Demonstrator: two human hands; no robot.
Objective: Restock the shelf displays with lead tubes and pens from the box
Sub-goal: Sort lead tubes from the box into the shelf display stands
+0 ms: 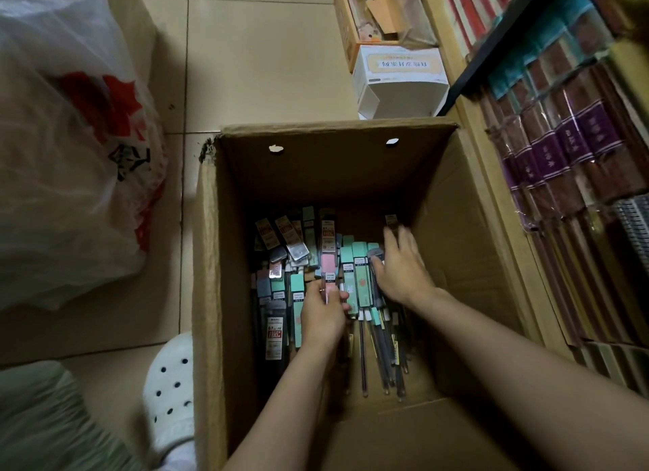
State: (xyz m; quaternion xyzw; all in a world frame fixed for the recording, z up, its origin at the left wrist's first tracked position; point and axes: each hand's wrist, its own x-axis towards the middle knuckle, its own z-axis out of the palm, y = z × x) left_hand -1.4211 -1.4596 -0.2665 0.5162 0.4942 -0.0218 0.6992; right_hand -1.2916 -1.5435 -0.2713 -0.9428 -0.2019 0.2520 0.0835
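Lead tubes (302, 260) are filling the box (210, 260); left hand (321, 312) is pinching a pink tube (329, 277), right hand (400, 270), at three o'clock, is lying spread, holding nothing.

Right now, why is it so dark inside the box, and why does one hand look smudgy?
Head view: the brown cardboard box has tall walls that shade the lead tubes at its bottom; the right hand has motion-blurred fingers; the left hand, holding a pink lead tube, looks sharper; edges bend from the wide lens.

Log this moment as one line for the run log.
stage: picking from cardboard box | left hand: pinches pink lead tube | right hand: reaching among lead tubes, grip unclear | shelf: not yet restocked
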